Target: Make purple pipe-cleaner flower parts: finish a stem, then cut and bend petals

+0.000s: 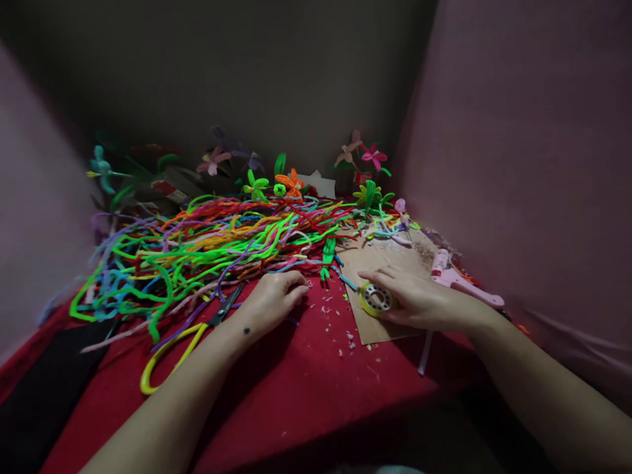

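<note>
My right hand (417, 299) grips a roll of tape (376, 299), yellow around a white core with holes, over a piece of cardboard (368, 329). My left hand (276, 299) rests low over the red cloth (306, 388) with its fingers curled in; whatever may be inside them is hidden. Just beyond it lies a large heap of bright pipe cleaners (237, 243). Yellow-handled scissors (175, 352) lie beside my left forearm, partly covered by it. A green pipe-cleaner piece (328, 253) sits between the hands, at the cardboard's left edge.
A pink glue gun (464, 283) lies right of the cardboard, with a glue stick (424, 355) near my right wrist. Pipe-cleaner flowers (293, 184) stand along the back. Fuzzy scraps (350, 339) dot the cloth. Pink fabric (523, 164) hangs at the right.
</note>
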The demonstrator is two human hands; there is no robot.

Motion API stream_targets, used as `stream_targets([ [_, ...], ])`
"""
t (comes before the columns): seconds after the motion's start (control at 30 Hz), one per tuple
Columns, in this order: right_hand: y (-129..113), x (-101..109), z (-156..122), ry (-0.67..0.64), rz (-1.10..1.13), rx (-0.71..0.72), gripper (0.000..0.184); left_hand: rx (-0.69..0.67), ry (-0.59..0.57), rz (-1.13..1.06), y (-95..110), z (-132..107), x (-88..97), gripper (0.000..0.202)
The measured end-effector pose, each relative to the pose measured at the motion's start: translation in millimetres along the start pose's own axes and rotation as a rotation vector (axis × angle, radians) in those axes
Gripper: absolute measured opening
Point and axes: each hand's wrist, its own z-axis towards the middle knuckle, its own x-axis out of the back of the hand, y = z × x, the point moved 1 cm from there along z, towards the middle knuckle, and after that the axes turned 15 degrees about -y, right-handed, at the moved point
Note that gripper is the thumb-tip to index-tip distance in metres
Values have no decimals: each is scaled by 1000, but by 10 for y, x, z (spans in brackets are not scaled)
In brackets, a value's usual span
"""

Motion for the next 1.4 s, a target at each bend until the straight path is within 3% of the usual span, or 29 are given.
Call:
stream_targets([
  [0.13,-9,78,-39,6,-14,12,51,-5,-2,109,1,8,-50,20],
  [0.3,-317,210,40,64,-42,53,33,13,36,174,-27,19,-113,19],
  [0.47,-779,193,282,-118,-107,257,19,77,113,249,-68,-9,-118,23],
  [0.6,-992,150,454,-110,-222,391,20,124,165,293,-112,-23,-79,27],
  [0.87,-880,-219,657,109,-243,464,20,52,130,273,-144,-22,-136,17],
  [1.0,-871,-356,681,223,-240,593,17,-46,197,294,-129,19,-217,19],
  [1.1,-878,-393,692,307,-226,679,15,-115,266,435,-82,105,-267,28],
  [1.23,-858,-385,711,373,-187,672,16,-108,282,672,30,291,-324,31],
  [1.4,-835,-376,715,389,-163,654,16,-131,293,685,104,456,-319,23],
])
